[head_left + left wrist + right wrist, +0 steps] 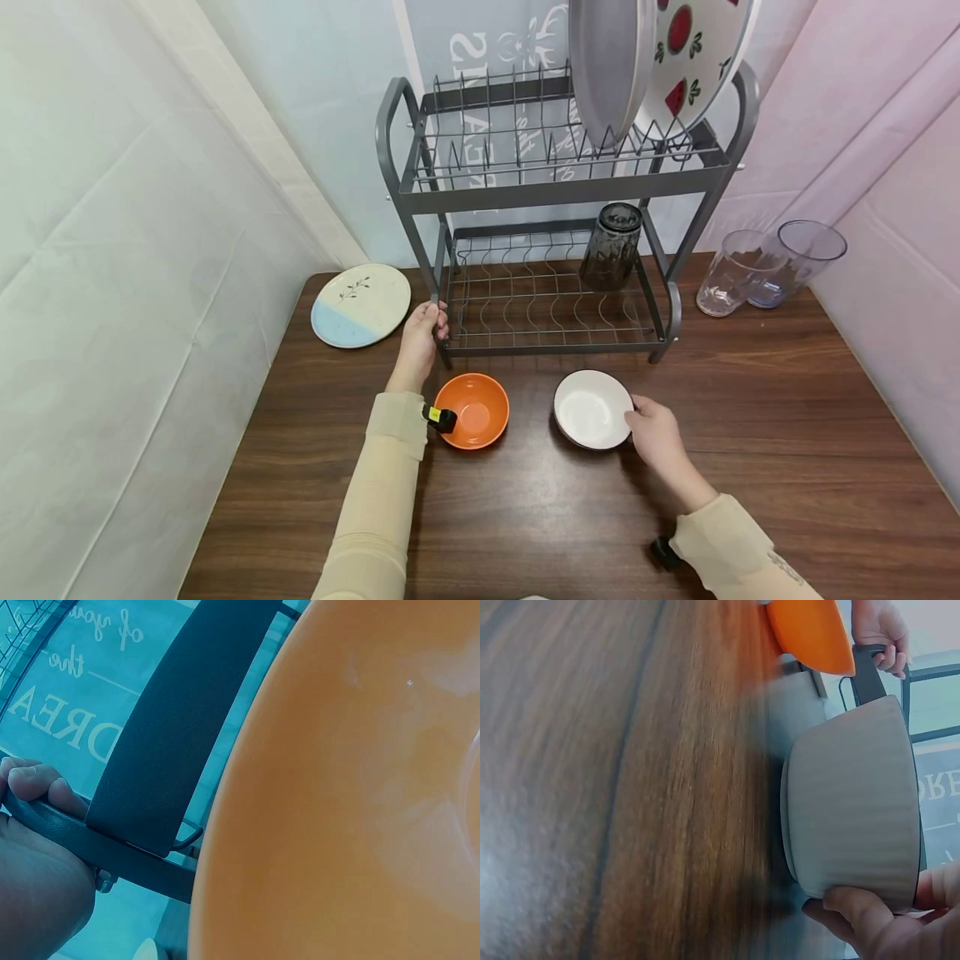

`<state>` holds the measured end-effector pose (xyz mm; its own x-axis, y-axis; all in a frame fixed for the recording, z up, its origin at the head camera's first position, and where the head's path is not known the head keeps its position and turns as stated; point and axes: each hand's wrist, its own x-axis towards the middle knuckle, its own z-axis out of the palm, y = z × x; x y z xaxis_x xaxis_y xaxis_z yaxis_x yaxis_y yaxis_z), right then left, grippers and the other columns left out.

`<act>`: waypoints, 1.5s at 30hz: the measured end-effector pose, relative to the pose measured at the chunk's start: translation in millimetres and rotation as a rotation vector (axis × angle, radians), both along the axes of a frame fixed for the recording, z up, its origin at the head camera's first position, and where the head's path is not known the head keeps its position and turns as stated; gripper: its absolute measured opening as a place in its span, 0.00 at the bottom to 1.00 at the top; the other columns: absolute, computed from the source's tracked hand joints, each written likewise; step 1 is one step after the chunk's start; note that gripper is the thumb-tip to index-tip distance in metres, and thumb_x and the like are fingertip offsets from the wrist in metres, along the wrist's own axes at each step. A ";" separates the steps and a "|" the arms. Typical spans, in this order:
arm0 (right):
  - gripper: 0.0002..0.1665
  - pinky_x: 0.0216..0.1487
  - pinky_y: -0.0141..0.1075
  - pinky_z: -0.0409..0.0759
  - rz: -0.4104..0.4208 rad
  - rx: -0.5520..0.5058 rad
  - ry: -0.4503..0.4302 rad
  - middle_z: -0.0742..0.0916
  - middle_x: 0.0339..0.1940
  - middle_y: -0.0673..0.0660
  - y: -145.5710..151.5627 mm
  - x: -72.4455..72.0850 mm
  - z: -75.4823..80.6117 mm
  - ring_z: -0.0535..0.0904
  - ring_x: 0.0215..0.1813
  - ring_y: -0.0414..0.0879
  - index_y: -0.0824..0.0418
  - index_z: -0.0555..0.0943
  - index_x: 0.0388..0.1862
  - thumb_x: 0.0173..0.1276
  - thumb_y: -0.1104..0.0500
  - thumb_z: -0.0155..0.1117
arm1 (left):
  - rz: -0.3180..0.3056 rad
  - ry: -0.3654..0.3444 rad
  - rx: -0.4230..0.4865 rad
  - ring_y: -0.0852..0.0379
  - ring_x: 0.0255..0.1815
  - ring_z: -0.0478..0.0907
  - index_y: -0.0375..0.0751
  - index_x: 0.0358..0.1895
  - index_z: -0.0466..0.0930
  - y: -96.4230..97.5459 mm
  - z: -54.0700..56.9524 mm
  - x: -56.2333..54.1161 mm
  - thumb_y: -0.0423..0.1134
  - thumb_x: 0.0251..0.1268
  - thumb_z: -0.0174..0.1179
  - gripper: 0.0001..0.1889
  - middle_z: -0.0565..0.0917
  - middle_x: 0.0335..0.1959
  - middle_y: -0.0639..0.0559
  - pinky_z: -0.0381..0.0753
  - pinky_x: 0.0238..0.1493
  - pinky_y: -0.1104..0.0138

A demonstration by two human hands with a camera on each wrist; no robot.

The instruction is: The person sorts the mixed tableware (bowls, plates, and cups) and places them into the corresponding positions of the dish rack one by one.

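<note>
My left hand (pixel 422 340) grips the left front post of a grey two-tier dish rack (pixel 555 198), its fingers curled round the metal in the left wrist view. Close by that wrist, an orange bowl (pixel 474 410) sits on the table and fills much of the left wrist view. With thumb and fingers, my right hand (pixel 658 437) pinches the right side of a white bowl (pixel 592 408) with a dark rim. The right wrist view shows this bowl's ribbed outer wall (pixel 847 802); whether its base touches the table I cannot tell.
Two large plates, one grey (pixel 606 75) and one fruit-patterned (pixel 693 62), stand on the upper tier. A dark glass (pixel 612 250) is on the lower tier. Left of the rack lies a blue-and-cream plate (pixel 362 305). Two clear glasses (pixel 723 287) stand to its right.
</note>
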<state>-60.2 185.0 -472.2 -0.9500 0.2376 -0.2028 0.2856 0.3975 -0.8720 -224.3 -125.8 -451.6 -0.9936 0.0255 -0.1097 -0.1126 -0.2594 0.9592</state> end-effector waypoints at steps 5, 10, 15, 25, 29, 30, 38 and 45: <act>0.23 0.29 0.28 0.78 0.015 -0.110 -0.118 0.81 0.47 0.74 0.8 4.8 7.9 0.76 0.29 0.31 0.82 0.67 0.57 0.65 0.69 0.43 | 0.001 0.000 0.004 0.63 0.17 0.61 0.34 0.44 0.68 2.1 1.7 0.7 0.39 0.74 0.39 0.12 0.66 0.18 0.58 0.66 0.29 0.73; 0.24 0.32 0.27 0.79 0.004 -0.272 -0.160 0.82 0.46 0.68 1.9 10.1 10.5 0.78 0.30 0.30 0.83 0.63 0.59 0.68 0.69 0.42 | 0.095 -0.046 -0.042 0.63 0.19 0.65 0.26 0.55 0.69 7.4 7.5 6.2 0.39 0.73 0.42 0.19 0.69 0.19 0.57 0.69 0.30 0.72; 0.24 0.31 0.27 0.78 -0.001 -0.350 -0.154 0.85 0.35 0.55 4.4 17.6 21.7 0.77 0.29 0.30 0.82 0.63 0.60 0.68 0.69 0.42 | 0.224 -0.060 -0.147 0.63 0.24 0.72 0.28 0.56 0.70 16.7 14.9 13.6 0.39 0.73 0.43 0.18 0.74 0.24 0.56 0.73 0.39 0.67; 0.25 0.30 0.24 0.75 -0.049 -0.377 -0.162 0.82 0.27 0.40 7.6 27.2 38.4 0.75 0.28 0.29 0.81 0.62 0.62 0.69 0.68 0.43 | 0.223 -0.122 -0.235 0.47 0.68 0.63 0.35 0.67 0.59 21.1 36.5 38.5 0.35 0.71 0.43 0.23 0.67 0.66 0.40 0.57 0.70 0.57; 0.26 0.30 0.23 0.75 -0.075 -0.403 -0.159 0.81 0.26 0.38 7.1 28.8 42.0 0.75 0.29 0.29 0.80 0.60 0.63 0.69 0.68 0.43 | 0.196 -0.129 -0.308 0.49 0.73 0.51 0.39 0.70 0.54 27.1 40.7 60.8 0.37 0.68 0.45 0.27 0.55 0.72 0.44 0.55 0.71 0.55; 0.26 0.30 0.23 0.75 -0.078 -0.410 -0.156 0.81 0.26 0.38 6.6 29.1 42.6 0.75 0.29 0.29 0.80 0.60 0.63 0.69 0.68 0.43 | 0.191 -0.116 -0.317 0.48 0.74 0.50 0.38 0.69 0.55 29.2 40.2 67.2 0.36 0.67 0.47 0.27 0.54 0.72 0.44 0.54 0.71 0.55; 0.23 0.28 0.24 0.74 -0.039 -0.532 -0.115 0.82 0.24 0.41 -5.8 28.9 44.9 0.73 0.26 0.32 0.82 0.61 0.59 0.68 0.69 0.44 | -0.029 0.152 -0.239 0.46 0.70 0.59 0.32 0.62 0.64 43.5 32.3 119.0 0.29 0.62 0.55 0.24 0.66 0.65 0.39 0.54 0.71 0.52; 0.14 0.29 0.24 0.76 -0.025 -0.633 -0.101 0.84 0.26 0.43 -15.0 30.3 49.4 0.77 0.28 0.34 0.74 0.70 0.50 0.67 0.70 0.47 | -0.355 0.275 -0.280 0.45 0.71 0.57 0.36 0.65 0.60 51.0 25.4 136.8 0.51 0.59 0.60 0.35 0.63 0.68 0.39 0.52 0.71 0.51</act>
<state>-29.8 170.0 -422.8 -0.9144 0.0644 -0.3997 0.3815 -0.1934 -0.9039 -87.6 -74.8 -426.2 -0.9222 0.3730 0.1025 0.1182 0.0195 0.9928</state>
